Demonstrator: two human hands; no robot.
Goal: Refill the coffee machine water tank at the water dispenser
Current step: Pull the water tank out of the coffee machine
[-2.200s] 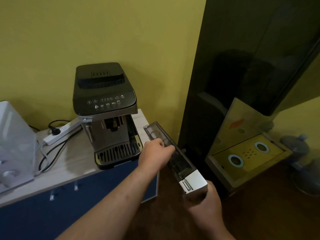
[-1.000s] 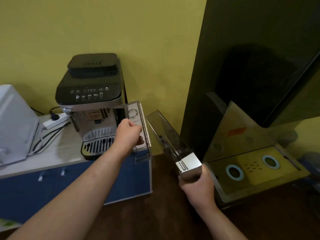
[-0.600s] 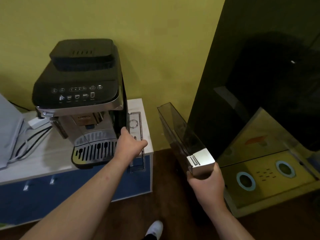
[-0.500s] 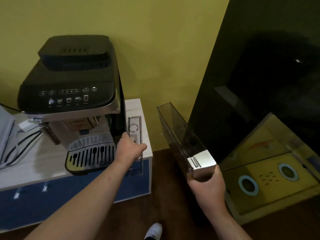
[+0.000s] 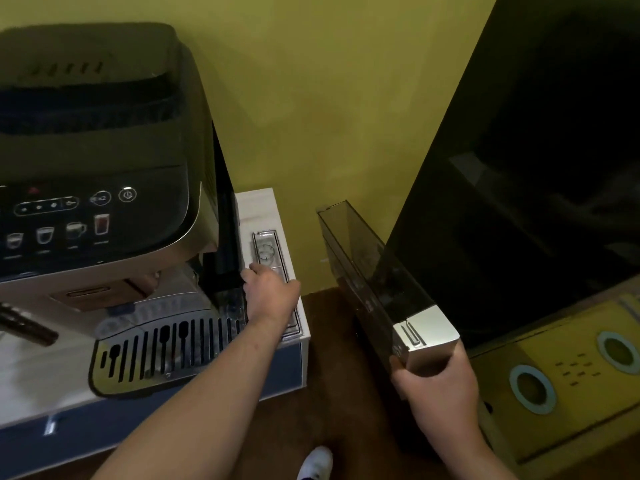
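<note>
The black and silver coffee machine (image 5: 104,202) stands on a white cabinet top (image 5: 258,206) at the left. Its smoky transparent water tank (image 5: 360,271) is out of the machine and hangs over the floor, tilted, its open top facing left. My right hand (image 5: 440,393) grips the tank by its silver front end. The clear tank lid (image 5: 266,251) lies flat on the cabinet top just right of the machine. My left hand (image 5: 270,296) rests on the lid's near half, fingers curled on it. No water dispenser is in view.
A tall black glossy panel (image 5: 519,202) stands right behind the tank. A yellow box (image 5: 571,375) with two blue rings lies on the floor at the right. The machine's drip tray (image 5: 156,351) juts toward me. A white shoe (image 5: 317,462) shows on the brown floor.
My left hand took the lid off the tank and set it down flat on the cabinet beside the machine. The view moved closer to the machine. My right hand kept hold of the tank.
</note>
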